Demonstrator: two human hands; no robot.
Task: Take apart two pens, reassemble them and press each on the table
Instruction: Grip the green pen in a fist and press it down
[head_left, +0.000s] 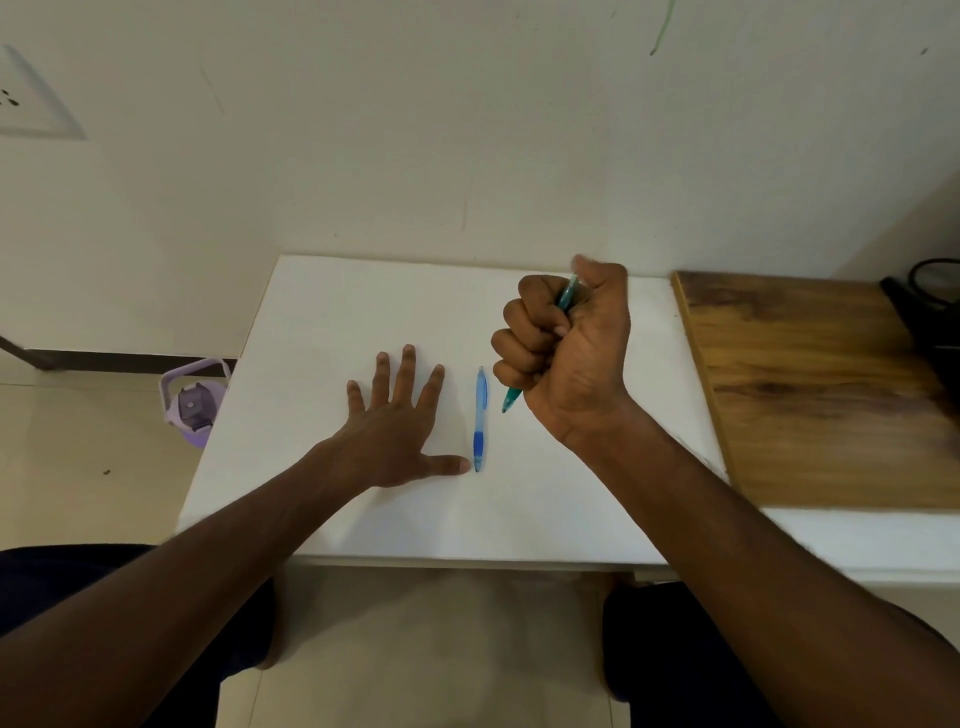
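A blue pen (480, 419) lies whole on the white table (332, 322), pointing away from me. My left hand (397, 423) rests flat on the table just left of it, fingers spread, the thumb tip almost touching the pen's near end. My right hand (566, 345) is held above the table to the right, fist closed round a teal pen (511, 399). That pen's tip pokes out below the fist toward the table and its top shows by the thumb.
A wooden board (810, 384) adjoins the table on the right, with a dark object (935, 312) at its far end. A purple bottle (193, 402) stands on the floor to the left. The wall runs right behind the table. My knees are under the near edge.
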